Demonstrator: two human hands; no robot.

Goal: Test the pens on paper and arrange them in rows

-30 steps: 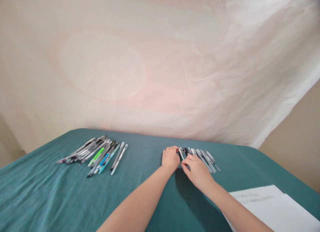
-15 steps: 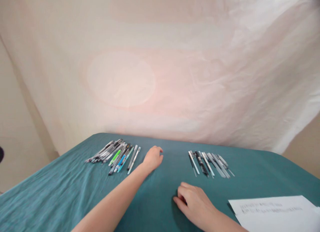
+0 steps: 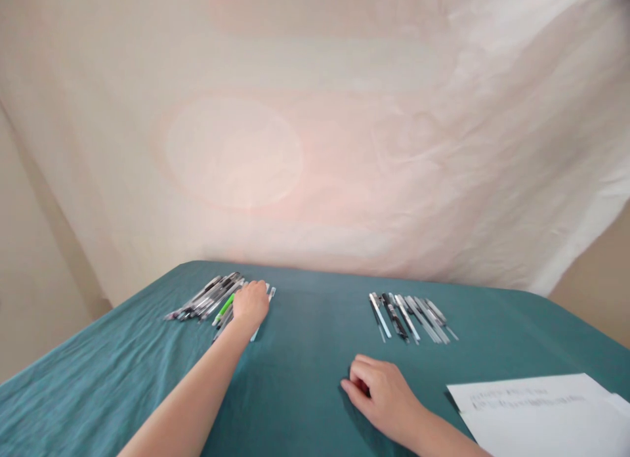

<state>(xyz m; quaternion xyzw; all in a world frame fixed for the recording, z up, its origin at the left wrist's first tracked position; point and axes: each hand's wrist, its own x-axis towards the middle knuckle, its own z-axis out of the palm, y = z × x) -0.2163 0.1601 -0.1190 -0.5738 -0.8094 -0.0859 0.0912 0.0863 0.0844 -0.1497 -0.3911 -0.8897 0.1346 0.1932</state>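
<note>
On the left, my left hand (image 3: 251, 304) reaches over a row of pens and covers several of them from above. Its fingers point away and are hidden behind the back of the hand, so I cannot tell if they grip a pen. A green pen (image 3: 224, 310) shows just left of it, and a light pen (image 3: 257, 331) sticks out on its right. Nearer to me, my right hand (image 3: 386, 394) rests on the table, its fingers curled into a loose fist with nothing visible in it.
A heap of clear and black pens (image 3: 209, 299) lies at the far left. Several more pens (image 3: 399, 312) lie side by side right of the middle. White paper sheets (image 3: 531, 411) with writing lie at the right front. A teal cloth (image 3: 305, 365) covers the table.
My left hand has moved left, from the cloth beside the pens to on top of them. My right hand stays in place. The view has shifted slightly.
</note>
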